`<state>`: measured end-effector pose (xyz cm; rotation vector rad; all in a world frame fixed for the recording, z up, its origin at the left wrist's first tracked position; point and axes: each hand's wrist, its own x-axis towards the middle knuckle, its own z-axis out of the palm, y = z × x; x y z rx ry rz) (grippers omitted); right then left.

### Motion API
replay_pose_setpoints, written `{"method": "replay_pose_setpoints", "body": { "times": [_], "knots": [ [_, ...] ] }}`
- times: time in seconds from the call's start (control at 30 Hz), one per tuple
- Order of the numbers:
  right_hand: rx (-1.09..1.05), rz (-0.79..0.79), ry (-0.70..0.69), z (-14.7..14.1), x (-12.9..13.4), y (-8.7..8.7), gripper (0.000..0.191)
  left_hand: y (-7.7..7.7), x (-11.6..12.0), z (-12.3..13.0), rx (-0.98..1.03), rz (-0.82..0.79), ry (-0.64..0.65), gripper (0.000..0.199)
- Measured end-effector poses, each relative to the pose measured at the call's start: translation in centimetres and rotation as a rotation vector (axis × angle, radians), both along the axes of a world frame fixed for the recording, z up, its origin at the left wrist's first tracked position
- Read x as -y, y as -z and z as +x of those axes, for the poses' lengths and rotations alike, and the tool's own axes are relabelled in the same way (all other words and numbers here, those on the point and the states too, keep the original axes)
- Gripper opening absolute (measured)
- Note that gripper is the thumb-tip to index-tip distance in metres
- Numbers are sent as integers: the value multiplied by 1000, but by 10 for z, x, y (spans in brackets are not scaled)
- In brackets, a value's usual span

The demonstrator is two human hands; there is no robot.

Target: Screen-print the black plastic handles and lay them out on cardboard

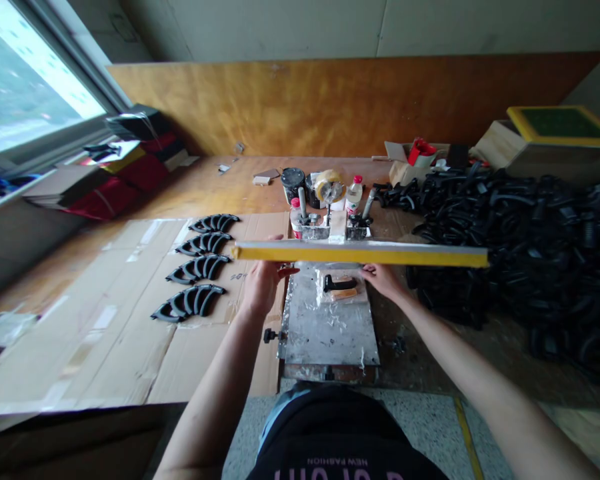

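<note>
A long yellow-edged screen frame (pixel 363 253), seen nearly edge-on, is raised above a metal base plate (pixel 330 333). My left hand (pixel 263 283) grips the left part of the frame, thumb below it and fingers partly hidden behind. Just under the frame's edge, my right hand (pixel 383 279) has its fingers drawn together at the right side of the plate. Whether they hold anything is hidden. Between the hands, a curved black plastic handle-like piece (pixel 339 284) lies on the plate against an orange-brown block (pixel 344 294).
Rows of black curved pieces (pixel 190 303) lie on cardboard (pixel 115 340) at left. A big heap of black pieces (pixel 520 233) covers the right. Behind the plate stand a clamp assembly (pixel 336 227), a black tub (pixel 293 183) and a red-capped bottle (pixel 354 195). A knob (pixel 270 335) juts out left.
</note>
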<state>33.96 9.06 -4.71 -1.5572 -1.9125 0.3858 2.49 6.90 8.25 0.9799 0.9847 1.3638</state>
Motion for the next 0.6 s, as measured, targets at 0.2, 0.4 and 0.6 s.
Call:
{"method": "replay_pose_setpoints", "body": {
  "times": [0.2, 0.4, 0.6],
  "knots": [
    [314, -65, -64, -74, 37, 9, 18, 51, 25, 35, 117, -368, 45, 48],
    [263, 83, -489, -111, 83, 4, 20, 126, 83, 26, 3, -732, 190, 36],
    [489, -177, 209, 71, 73, 27, 35, 182, 78, -118, -778, -706, -27, 47]
  ]
}}
